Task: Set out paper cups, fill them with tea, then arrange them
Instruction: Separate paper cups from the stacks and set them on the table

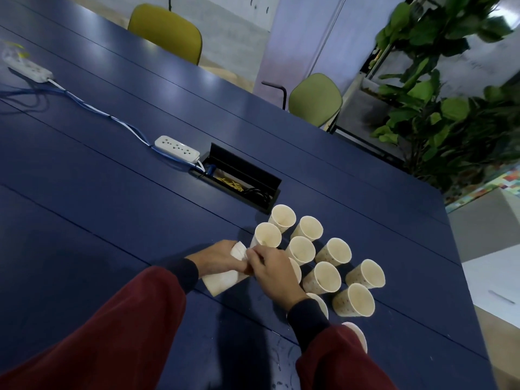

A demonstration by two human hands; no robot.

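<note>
The stack of paper cups lies tilted at lower centre. The left hand grips it and the right hand pinches its top end. Just right stand about 11 empty cups, packed close, so a jerked pull could topple some. Blue table, power strip, green chair and plant upper right.

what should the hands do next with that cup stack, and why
Probably pull one cup free with the right hand while the left hand steadies the stack, then stand it by the upright cups: both hands hold the stack, which lies sideways.
</note>
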